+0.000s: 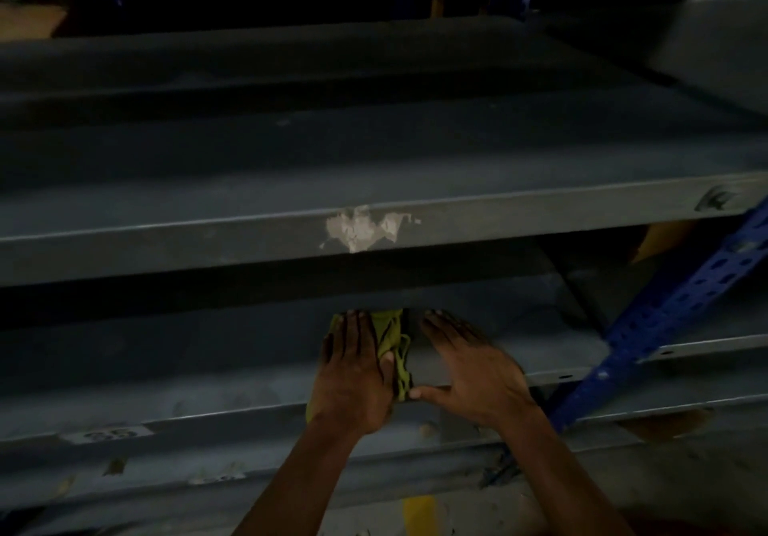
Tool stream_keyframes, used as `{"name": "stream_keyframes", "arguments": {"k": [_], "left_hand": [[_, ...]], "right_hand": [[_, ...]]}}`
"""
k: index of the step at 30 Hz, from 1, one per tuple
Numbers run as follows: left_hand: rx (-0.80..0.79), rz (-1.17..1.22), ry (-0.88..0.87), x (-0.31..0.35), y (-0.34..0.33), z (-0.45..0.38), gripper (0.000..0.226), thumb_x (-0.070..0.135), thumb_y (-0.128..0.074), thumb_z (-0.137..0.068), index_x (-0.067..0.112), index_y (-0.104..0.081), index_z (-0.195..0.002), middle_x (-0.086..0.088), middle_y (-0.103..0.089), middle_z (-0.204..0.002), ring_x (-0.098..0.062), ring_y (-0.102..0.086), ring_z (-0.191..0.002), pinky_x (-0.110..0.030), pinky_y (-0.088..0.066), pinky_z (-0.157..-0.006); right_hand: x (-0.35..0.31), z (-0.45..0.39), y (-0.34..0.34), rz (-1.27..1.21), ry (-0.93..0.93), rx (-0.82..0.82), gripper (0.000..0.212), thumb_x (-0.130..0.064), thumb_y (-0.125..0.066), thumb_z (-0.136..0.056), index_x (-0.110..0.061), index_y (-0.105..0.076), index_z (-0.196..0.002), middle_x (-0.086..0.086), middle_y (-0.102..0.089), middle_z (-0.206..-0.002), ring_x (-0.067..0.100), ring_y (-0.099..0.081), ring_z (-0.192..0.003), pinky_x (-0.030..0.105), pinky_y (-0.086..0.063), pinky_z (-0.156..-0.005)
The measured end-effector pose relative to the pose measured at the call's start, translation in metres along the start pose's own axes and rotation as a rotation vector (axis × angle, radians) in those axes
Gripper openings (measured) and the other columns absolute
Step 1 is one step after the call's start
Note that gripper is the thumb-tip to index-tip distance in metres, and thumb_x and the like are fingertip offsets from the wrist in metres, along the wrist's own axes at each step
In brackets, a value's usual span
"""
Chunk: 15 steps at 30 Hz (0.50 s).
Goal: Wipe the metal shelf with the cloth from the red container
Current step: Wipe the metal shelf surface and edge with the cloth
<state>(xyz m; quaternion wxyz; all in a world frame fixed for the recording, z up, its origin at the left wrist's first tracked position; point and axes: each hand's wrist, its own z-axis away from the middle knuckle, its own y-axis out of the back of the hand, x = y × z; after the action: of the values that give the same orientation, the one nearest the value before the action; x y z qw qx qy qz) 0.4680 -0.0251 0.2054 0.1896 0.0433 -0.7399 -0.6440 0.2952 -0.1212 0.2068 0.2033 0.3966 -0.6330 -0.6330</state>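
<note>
We reach both arms into the grey metal shelf [208,365], under the upper shelf [166,240] with its chipped paint patch [365,226], beside the blue upright [665,319]. Our left hand [353,373] lies flat, fingers straight, pressing the yellow-green cloth [392,348] onto the shelf. Our right hand [469,369] rests just beside it, fingers spread and holding nothing, thumb tip touching the cloth's edge.

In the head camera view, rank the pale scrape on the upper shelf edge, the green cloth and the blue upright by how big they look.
1. Blue upright, clearly largest.
2. Pale scrape and green cloth: look alike, and the left hand hides part of the cloth, so unranked.
</note>
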Motion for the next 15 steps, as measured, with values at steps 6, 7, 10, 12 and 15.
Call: {"name": "stream_keyframes", "arguments": {"k": [6,7,10,12,15], "left_hand": [[-0.057,-0.050,0.144,0.013,0.001,-0.017,0.081,0.047,-0.006,-0.086,-0.005,-0.019,-0.146,-0.026,-0.024,-0.152,-0.042,-0.020,-0.141,-0.050,-0.018,-0.114],[-0.052,-0.036,0.162,0.018,0.000,-0.022,0.078,0.045,-0.012,-0.087,-0.008,-0.026,-0.143,-0.029,-0.031,-0.148,-0.044,-0.026,-0.138,-0.053,-0.024,-0.112],[-0.056,-0.018,0.184,0.031,-0.006,-0.037,0.072,0.042,-0.020,-0.093,-0.006,-0.012,-0.147,-0.027,-0.018,-0.154,-0.041,-0.014,-0.143,-0.051,-0.015,-0.116],[-0.122,-0.014,0.167,0.036,-0.011,-0.048,0.074,0.045,-0.020,-0.097,0.000,0.007,-0.148,-0.021,0.003,-0.158,-0.035,0.005,-0.145,-0.045,0.000,-0.117],[-0.170,-0.056,0.095,0.044,-0.009,-0.054,0.079,0.049,-0.023,-0.096,0.003,0.015,-0.147,-0.018,0.012,-0.158,-0.033,0.013,-0.145,-0.043,0.006,-0.118]], "right_hand": [[0.000,0.007,0.001,0.011,-0.011,0.027,0.101,-0.087,-0.031,-0.075,-0.021,-0.022,-0.151,0.001,-0.022,-0.160,0.019,-0.018,-0.146,0.037,-0.015,-0.120],[-0.001,0.008,0.001,0.005,-0.016,0.034,0.101,-0.086,-0.032,-0.075,-0.021,-0.024,-0.151,0.001,-0.023,-0.159,0.020,-0.020,-0.146,0.038,-0.016,-0.120],[-0.001,0.008,-0.001,-0.018,-0.027,0.052,0.098,-0.082,-0.041,-0.074,-0.021,-0.028,-0.150,0.002,-0.028,-0.157,0.021,-0.023,-0.145,0.038,-0.018,-0.119],[0.000,0.007,-0.002,-0.030,-0.036,0.066,0.098,-0.080,-0.046,-0.073,-0.021,-0.029,-0.149,0.001,-0.031,-0.156,0.020,-0.025,-0.144,0.038,-0.019,-0.119],[0.001,0.005,-0.003,-0.037,-0.047,0.079,0.099,-0.078,-0.050,-0.069,-0.020,-0.031,-0.148,0.001,-0.035,-0.154,0.020,-0.027,-0.143,0.038,-0.019,-0.118]]}}
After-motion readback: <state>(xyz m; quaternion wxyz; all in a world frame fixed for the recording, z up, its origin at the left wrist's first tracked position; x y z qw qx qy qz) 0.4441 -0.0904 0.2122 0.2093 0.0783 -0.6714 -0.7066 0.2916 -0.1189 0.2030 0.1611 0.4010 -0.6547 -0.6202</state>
